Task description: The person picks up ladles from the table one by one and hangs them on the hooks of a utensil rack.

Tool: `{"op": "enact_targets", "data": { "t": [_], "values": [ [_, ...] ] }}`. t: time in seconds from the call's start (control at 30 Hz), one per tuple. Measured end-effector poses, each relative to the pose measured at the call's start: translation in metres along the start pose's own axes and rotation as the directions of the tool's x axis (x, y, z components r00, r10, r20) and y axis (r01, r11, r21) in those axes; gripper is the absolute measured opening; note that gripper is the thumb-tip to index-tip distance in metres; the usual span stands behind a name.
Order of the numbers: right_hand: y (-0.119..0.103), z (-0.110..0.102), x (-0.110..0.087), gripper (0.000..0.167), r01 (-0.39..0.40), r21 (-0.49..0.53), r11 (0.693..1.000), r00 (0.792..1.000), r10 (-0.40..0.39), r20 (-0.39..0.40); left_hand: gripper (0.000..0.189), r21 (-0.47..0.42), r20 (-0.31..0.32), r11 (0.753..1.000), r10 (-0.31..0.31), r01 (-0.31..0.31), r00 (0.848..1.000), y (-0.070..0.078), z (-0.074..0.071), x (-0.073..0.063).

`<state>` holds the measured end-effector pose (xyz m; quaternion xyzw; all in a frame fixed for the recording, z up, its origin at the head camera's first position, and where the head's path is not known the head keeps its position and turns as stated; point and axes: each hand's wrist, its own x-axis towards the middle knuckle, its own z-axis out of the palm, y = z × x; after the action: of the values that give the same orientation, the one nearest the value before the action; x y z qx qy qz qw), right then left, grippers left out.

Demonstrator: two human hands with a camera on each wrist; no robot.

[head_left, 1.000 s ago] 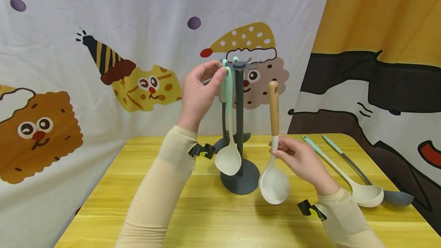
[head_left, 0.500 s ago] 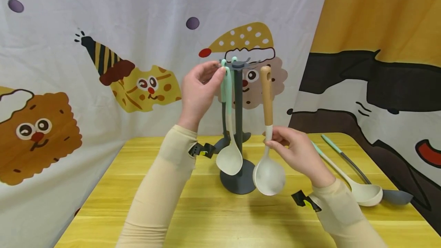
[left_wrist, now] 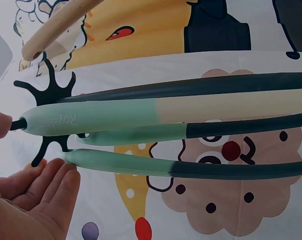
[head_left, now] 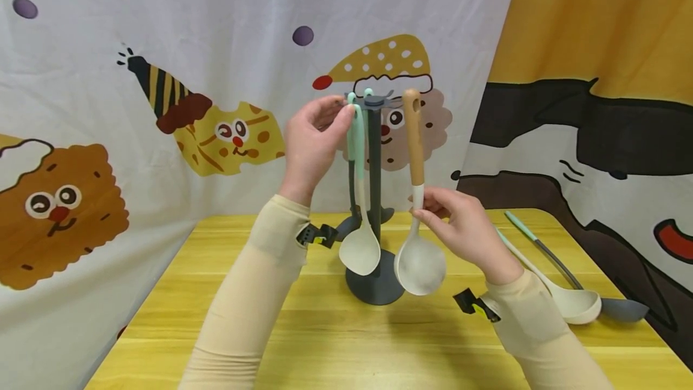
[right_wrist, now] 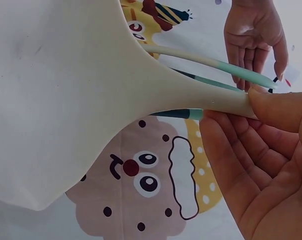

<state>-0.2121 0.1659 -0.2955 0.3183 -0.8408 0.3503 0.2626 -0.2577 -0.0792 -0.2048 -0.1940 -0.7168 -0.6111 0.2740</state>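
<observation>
A dark grey utensil stand [head_left: 375,167] rises from a round base [head_left: 373,295] and has curved hooks [left_wrist: 53,85] on top. My left hand [head_left: 313,143] holds the stand's top, thumb at one hook tip and fingers at another. From the hook by my thumb hangs a mint-handled spoon [head_left: 360,253] with a cream head; dark grey utensils with mint handles [left_wrist: 121,162] hang behind it. My right hand [head_left: 464,227] pinches the white neck of a ladle [head_left: 421,265]. That ladle stands upright, its wooden handle [head_left: 414,137] pointing up, with the holed end close to a right-hand hook.
On the wooden table [head_left: 314,342], to the right, lie a cream ladle [head_left: 576,306] with a mint handle and a dark grey utensil [head_left: 625,310] also with a mint handle. A printed curtain [head_left: 243,47] hangs behind the table.
My right hand has raised the wooden-handled ladle and brought it leftward, so its handle end is now level with the hooks. The left hand has stayed at the stand's top.
</observation>
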Motion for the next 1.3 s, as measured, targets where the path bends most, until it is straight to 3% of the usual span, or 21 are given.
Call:
{"op": "enact_targets", "data": {
  "t": [0.53,1.3],
  "values": [
    [0.002,0.009,0.006,0.024,-0.061,-0.013,0.998,0.998,0.061,0.015,0.032,-0.007,-0.007,0.999,0.043,-0.043,0.999,-0.001,0.003,0.0],
    [0.009,0.024,0.009,0.026,-0.076,-0.012,0.997,0.997,0.076,0.028,0.032,-0.004,-0.002,0.998,0.07,-0.07,0.998,-0.002,0.001,-0.001]
  ]
}}
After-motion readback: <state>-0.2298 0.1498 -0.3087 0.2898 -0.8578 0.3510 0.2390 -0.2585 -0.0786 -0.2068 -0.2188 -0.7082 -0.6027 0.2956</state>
